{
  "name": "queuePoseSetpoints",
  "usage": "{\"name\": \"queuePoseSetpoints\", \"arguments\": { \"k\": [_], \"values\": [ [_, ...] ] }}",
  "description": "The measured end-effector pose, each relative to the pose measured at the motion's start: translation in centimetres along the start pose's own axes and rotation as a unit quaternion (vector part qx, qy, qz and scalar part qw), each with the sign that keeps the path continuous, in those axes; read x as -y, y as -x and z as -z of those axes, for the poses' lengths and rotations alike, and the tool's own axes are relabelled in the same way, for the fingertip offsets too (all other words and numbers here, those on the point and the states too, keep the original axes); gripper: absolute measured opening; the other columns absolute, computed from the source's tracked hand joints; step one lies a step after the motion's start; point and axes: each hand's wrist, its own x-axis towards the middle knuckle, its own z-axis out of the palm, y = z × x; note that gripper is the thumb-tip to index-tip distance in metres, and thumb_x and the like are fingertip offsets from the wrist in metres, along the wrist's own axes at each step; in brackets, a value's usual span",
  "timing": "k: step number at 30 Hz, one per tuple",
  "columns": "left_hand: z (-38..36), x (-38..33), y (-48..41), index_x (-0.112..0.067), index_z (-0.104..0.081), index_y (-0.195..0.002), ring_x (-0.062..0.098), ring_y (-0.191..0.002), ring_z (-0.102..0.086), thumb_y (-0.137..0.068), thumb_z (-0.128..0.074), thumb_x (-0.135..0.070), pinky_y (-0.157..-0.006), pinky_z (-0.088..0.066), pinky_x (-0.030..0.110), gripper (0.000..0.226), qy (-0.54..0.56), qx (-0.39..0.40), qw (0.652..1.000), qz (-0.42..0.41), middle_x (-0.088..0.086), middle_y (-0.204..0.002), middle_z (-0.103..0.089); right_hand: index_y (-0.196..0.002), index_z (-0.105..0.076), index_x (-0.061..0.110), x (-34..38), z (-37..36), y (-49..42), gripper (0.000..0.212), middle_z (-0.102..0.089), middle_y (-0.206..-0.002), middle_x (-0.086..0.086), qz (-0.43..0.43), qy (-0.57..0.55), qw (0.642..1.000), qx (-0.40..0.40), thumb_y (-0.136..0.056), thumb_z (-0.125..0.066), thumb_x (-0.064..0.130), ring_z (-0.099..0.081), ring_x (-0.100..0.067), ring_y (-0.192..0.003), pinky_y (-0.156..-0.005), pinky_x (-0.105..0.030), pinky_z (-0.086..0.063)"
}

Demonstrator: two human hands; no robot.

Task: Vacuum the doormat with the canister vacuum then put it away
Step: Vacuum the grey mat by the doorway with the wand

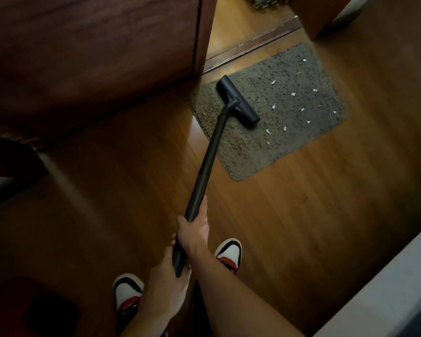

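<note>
A grey shaggy doormat (272,132) lies on the wooden floor by the doorway, with several small white paper scraps (293,94) scattered over its right half. The black vacuum floor head (237,99) rests on the mat's left part, at the end of a long black wand (208,161). My right hand (195,229) grips the wand higher up, index finger stretched along it. My left hand (167,276) grips the wand's lower end just behind. The canister itself is out of sight.
A dark wooden door (95,52) stands open on the left, its edge close to the mat's far left corner. A door threshold strip (253,42) runs behind the mat. A pale furniture edge (387,283) fills the bottom right. My two shoes (229,254) stand on the floor.
</note>
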Motion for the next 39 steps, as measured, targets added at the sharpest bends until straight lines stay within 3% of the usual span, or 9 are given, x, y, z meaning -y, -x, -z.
{"name": "queuePoseSetpoints", "arguments": {
  "k": [3,8,11,16,19,22,26,34,39],
  "values": [
    [1.2,1.9,0.8,-0.030,-0.018,-0.154,0.016,-0.103,-0.063,-0.098,-0.055,-0.030,-0.082,-0.046,0.027,0.067,-0.001,0.006,1.000,-0.001,-0.007,-0.109,-0.062,-0.156,0.002,0.051,-1.1,-1.9,1.2,0.090,-0.065,-0.100,-0.010,-0.006,0.007,1.000,-0.001,-0.098,-0.054,0.010,-0.061,-0.014,-0.054,-0.049,-0.026,-0.054],
    [3.5,5.2,1.7,-0.032,-0.023,-0.152,0.008,-0.090,-0.061,-0.097,-0.055,-0.037,-0.084,-0.049,0.028,0.065,-0.006,0.024,1.000,0.017,-0.017,-0.098,-0.057,-0.155,0.002,0.052,-2.8,-5.0,3.5,0.090,-0.064,-0.102,-0.010,-0.017,0.004,1.000,-0.004,-0.098,-0.054,0.012,-0.061,-0.016,-0.056,-0.049,-0.026,-0.054],
    [4.4,6.2,2.8,-0.029,-0.020,-0.153,0.003,-0.078,-0.051,-0.099,-0.053,-0.036,-0.077,-0.040,0.021,0.064,-0.011,0.029,0.999,0.027,-0.016,-0.096,-0.053,-0.154,0.001,0.055,-4.0,-6.4,4.7,0.090,-0.066,-0.102,-0.010,-0.031,-0.012,0.999,-0.005,-0.098,-0.054,0.011,-0.062,-0.017,-0.057,-0.052,-0.029,-0.057],
    [4.7,7.0,3.6,-0.029,-0.021,-0.153,0.013,-0.107,-0.061,-0.098,-0.055,-0.037,-0.078,-0.038,0.018,0.065,-0.044,0.039,0.998,0.039,-0.004,-0.132,-0.057,-0.154,0.001,0.055,-5.6,-6.9,5.8,0.089,-0.067,-0.092,-0.008,-0.026,-0.040,0.999,-0.025,-0.099,-0.057,0.015,-0.061,-0.017,-0.056,-0.057,-0.036,-0.059],
    [4.3,7.1,3.6,-0.032,-0.017,-0.154,0.006,-0.084,-0.055,-0.098,-0.053,-0.038,-0.078,-0.041,0.020,0.066,-0.051,0.065,0.996,0.027,-0.008,-0.119,-0.060,-0.155,-0.001,0.054,-6.1,-6.0,5.8,0.088,-0.066,-0.087,-0.008,-0.019,-0.049,0.998,-0.045,-0.098,-0.057,0.017,-0.061,-0.016,-0.052,-0.054,-0.036,-0.059],
    [3.3,6.7,3.4,-0.034,-0.020,-0.152,0.003,-0.081,-0.059,-0.098,-0.052,-0.040,-0.071,-0.047,0.021,0.063,-0.058,0.082,0.995,0.005,-0.017,-0.096,-0.058,-0.155,-0.003,0.052,-6.3,-4.4,5.6,0.087,-0.066,-0.085,-0.009,0.000,-0.057,0.997,-0.060,-0.098,-0.057,0.015,-0.060,-0.015,-0.048,-0.049,-0.032,-0.056],
    [1.1,5.5,3.1,-0.033,-0.027,-0.149,0.010,-0.088,-0.065,-0.097,-0.055,-0.038,-0.068,-0.046,0.021,0.060,-0.066,0.072,0.995,-0.012,-0.008,-0.101,-0.066,-0.156,-0.003,0.050,-6.4,-2.0,4.5,0.087,-0.066,-0.086,-0.009,0.004,-0.065,0.995,-0.073,-0.098,-0.057,0.014,-0.060,-0.013,-0.046,-0.048,-0.030,-0.054],
    [-2.4,1.8,1.8,-0.032,-0.028,-0.147,0.014,-0.091,-0.067,-0.096,-0.053,-0.042,-0.082,-0.054,0.030,0.057,-0.117,0.048,0.990,-0.055,-0.006,-0.101,-0.066,-0.156,-0.004,0.051,-5.3,2.7,1.5,0.087,-0.067,-0.086,-0.011,-0.003,-0.105,0.991,-0.083,-0.098,-0.059,0.016,-0.059,-0.015,-0.047,-0.049,-0.030,-0.053],
    [-5.1,-1.6,0.7,-0.032,-0.025,-0.149,0.015,-0.091,-0.066,-0.096,-0.050,-0.049,-0.078,-0.053,0.026,0.061,-0.143,0.027,0.987,-0.067,-0.004,-0.103,-0.066,-0.155,-0.006,0.053,-3.9,6.4,-0.6,0.087,-0.067,-0.097,-0.012,-0.009,-0.117,0.989,-0.094,-0.097,-0.059,0.017,-0.059,-0.014,-0.047,-0.050,-0.031,-0.054]
  ]
}}
